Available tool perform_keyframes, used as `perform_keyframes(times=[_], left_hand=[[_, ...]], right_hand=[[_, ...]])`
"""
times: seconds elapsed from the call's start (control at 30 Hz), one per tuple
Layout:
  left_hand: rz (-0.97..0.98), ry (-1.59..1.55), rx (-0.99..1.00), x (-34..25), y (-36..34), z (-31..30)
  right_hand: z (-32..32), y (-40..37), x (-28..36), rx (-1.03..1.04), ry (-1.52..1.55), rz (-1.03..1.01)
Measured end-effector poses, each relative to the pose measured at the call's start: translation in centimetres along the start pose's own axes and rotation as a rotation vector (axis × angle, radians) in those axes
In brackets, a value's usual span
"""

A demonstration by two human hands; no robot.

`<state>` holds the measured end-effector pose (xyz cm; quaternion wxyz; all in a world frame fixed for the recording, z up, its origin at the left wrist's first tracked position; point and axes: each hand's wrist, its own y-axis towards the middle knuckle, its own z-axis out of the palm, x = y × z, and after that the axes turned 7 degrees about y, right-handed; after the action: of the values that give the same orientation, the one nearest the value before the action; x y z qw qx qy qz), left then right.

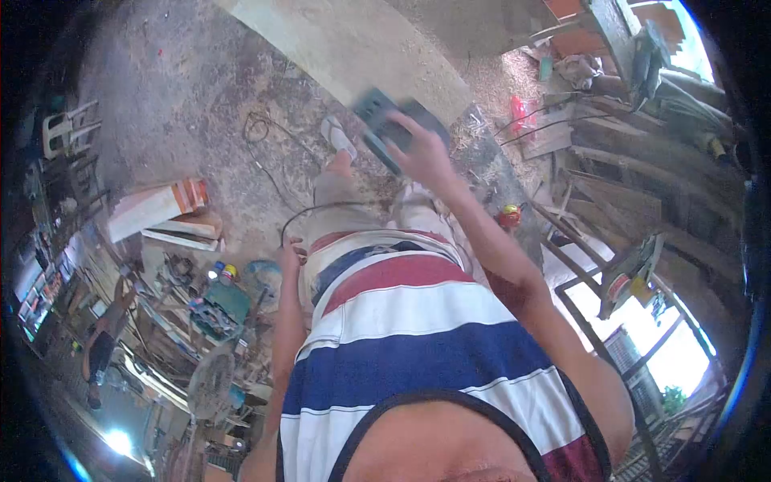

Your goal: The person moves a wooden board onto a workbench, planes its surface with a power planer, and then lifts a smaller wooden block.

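The person's right hand (423,157) holds a dark green power tool (374,111), its fingers closed over the upper side; both are slightly blurred. The tool is at the near edge of a long, pale board (357,44), overlapping that edge in this view, towards the board's right end; whether it touches the surface cannot be told.

The left hand (292,252) is low beside the person's left hip, well apart from the tool. Its fingers are curled, right by a dark cord (317,209) that arcs across the front of the legs; whether they clasp the cord cannot be told.

Below the board's near edge, a foot in a pale sandal (337,136) stands on the dusty floor (173,96), with a thin, looped cable (259,124) to its left. Wood shavings (520,71) lie beyond the board's right end, near a bright red item (523,115). Towards the floor's left side are stacked wooden pieces (157,210), a green container (218,313) and, farther off, another person (103,341).
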<state>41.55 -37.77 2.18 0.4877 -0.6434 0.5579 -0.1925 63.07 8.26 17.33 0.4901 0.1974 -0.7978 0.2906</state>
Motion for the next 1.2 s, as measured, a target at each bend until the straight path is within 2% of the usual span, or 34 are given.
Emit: perform_keyframes(times=[0.1,0.13,0.2,0.3,0.37,0.5,0.53,0.57,0.7,0.77,0.87,0.93,0.97,1.03,1.13,1.2], left_hand=[[0.329,0.53,-0.105,0.7,-0.4,2.8],[0.34,0.473,-0.1,-1.2,-2.2,3.8],[0.266,0.437,-0.108,-1.3,-2.0,4.8],[0.199,0.243,-0.113,-1.3,-2.4,5.6],[0.178,0.081,-0.107,-1.9,-3.0,5.3],[0.133,-0.194,-0.062,-3.6,-2.5,4.6],[0.127,-0.202,-0.064,-3.3,-1.3,4.2],[0.119,-0.214,-0.068,-2.9,-0.5,4.2],[0.087,-0.353,-0.065,-1.4,-1.1,5.0],[0.099,-0.265,-0.087,1.0,-1.2,6.3],[0.022,-0.098,-0.083,3.8,-3.6,8.2],[0.52,0.582,-0.306,8.4,-4.0,10.4],[0.427,0.564,-0.228,10.7,-3.0,11.7],[0.26,0.534,-0.059,13.6,-1.1,13.9],[0.414,0.638,-0.198,12.0,-3.6,14.4],[0.407,0.526,-0.313,9.4,-3.9,13.8]], right_hand=[[-4.2,-9.9,-4.8,-0.087,-0.048,-0.111],[-4.4,-10.5,-5.5,-0.086,-0.052,-0.095],[-4.9,-11.7,-6.4,-0.096,-0.061,-0.058],[-3.0,-5.8,-2.7,-0.109,-0.005,-0.017],[-1.2,-1.3,-2.7,-0.176,-0.015,-0.166],[0.9,7.6,0.6,-0.133,-0.06,-0.04],[1.5,9.6,1.5,-0.178,-0.068,-0.107],[1.9,10.9,2.0,-0.219,-0.075,-0.177],[1.8,11.1,1.1,-0.147,-0.043,-0.238],[1.3,7.4,-2.1,-0.099,0.004,-0.342],[-0.6,-2.5,-5.0,-0.027,-0.045,-0.275],[-2.1,-7.8,-4.5,0.031,-0.016,-0.168],[-2.2,-8.5,-4.2,0.045,-0.006,-0.095],[-1.4,-6.5,-3.7,0.057,-0.028,-0.113],[0.4,-1.6,-1.0,0.062,-0.083,-0.155],[2.3,2.8,2.0,0.093,-0.031,-0.148]])
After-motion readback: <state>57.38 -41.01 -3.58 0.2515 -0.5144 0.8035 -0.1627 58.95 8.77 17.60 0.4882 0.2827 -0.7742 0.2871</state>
